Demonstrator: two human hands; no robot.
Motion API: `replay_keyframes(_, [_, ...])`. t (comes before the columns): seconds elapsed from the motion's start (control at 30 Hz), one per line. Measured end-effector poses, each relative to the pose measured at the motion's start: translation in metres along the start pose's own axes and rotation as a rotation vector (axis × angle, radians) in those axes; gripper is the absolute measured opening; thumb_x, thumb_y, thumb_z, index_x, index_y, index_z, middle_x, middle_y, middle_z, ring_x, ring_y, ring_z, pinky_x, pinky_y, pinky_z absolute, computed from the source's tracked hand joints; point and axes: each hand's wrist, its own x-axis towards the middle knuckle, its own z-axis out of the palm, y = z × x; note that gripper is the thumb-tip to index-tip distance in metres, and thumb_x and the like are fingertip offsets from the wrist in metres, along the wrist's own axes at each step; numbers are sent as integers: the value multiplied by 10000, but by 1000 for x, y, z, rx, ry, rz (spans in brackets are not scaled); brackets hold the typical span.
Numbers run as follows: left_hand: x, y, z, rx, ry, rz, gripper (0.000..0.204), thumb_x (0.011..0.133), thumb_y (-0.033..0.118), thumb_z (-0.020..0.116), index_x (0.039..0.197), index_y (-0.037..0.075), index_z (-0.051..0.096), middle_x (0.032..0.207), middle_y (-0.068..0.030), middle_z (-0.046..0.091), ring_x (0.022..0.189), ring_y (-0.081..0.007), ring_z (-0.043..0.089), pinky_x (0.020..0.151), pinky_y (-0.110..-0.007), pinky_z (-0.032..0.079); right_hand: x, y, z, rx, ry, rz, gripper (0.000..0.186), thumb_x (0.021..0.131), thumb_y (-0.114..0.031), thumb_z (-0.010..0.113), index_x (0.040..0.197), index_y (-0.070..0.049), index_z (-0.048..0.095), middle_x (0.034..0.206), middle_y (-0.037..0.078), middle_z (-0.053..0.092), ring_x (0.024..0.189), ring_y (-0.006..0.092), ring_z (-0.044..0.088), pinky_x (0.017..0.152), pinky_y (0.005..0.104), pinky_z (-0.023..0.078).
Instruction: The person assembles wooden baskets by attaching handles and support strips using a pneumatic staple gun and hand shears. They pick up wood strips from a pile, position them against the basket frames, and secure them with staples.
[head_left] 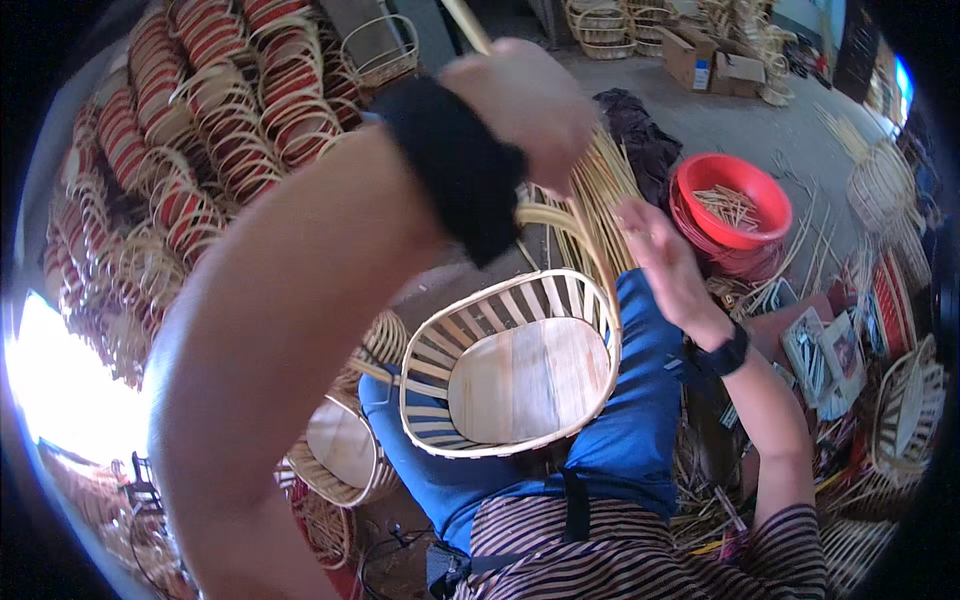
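Observation:
An oval woven basket [440, 350] with a flat wooden base [530, 380] rests across my lap, open side up. A curved tan handle [590, 230] rises from its right side and passes behind my left wrist. My left hand [530, 110], wearing a black wristband, is raised beyond the basket and closed around a pale cane strip [466, 24]; its fingers are smeared by motion. Beside the handle, above my right knee, my right hand [665, 255] has its fingers stretched forward. Whether they touch the handle is hard to see.
Stacks of red-and-tan baskets [200, 110] fill the far left. A red basin [735, 200] of short sticks stands at the right, near a bundle of canes [610, 170]. Another basket [340, 450] lies by my left knee. Cardboard boxes [700, 60] sit far back.

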Motion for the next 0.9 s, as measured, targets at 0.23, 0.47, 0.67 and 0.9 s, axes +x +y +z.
replay_keyframes(0.23, [-44, -12, -19, 9, -26, 176, 341, 694, 380, 567, 607, 50, 565, 551, -128, 515, 544, -286, 538, 478, -359, 400, 1, -3, 58, -320, -67, -112, 325, 826, -371, 423, 813, -47, 439, 507, 78, 437, 436, 242, 433, 414, 324, 334])
replay_keyframes(0.47, [-96, 40, 8, -35, 53, -267, 294, 724, 340, 537, 616, 69, 505, 540, -91, 493, 505, -247, 526, 440, -327, 393, -9, -12, 56, -364, -22, -193, 253, 808, -283, 477, 777, -39, 418, 564, 143, 499, 530, 336, 509, 455, 378, 379])
replay_keyframes(0.67, [-112, 62, 35, -189, 342, -424, 187, 707, 248, 581, 718, 64, 549, 625, -63, 543, 557, -215, 539, 484, -298, 417, -16, -9, 58, -410, -58, -198, 267, 806, -303, 474, 798, -47, 399, 575, 148, 497, 542, 343, 509, 462, 385, 379])
replay_keyframes(0.9, [-109, 78, 53, -235, 387, -522, 283, 670, 191, 609, 930, 88, 564, 668, -55, 510, 597, -206, 528, 518, -300, 426, -17, -8, 52, -351, -103, -171, 295, 809, -331, 460, 805, -46, 386, 624, 162, 486, 576, 353, 496, 477, 380, 367])
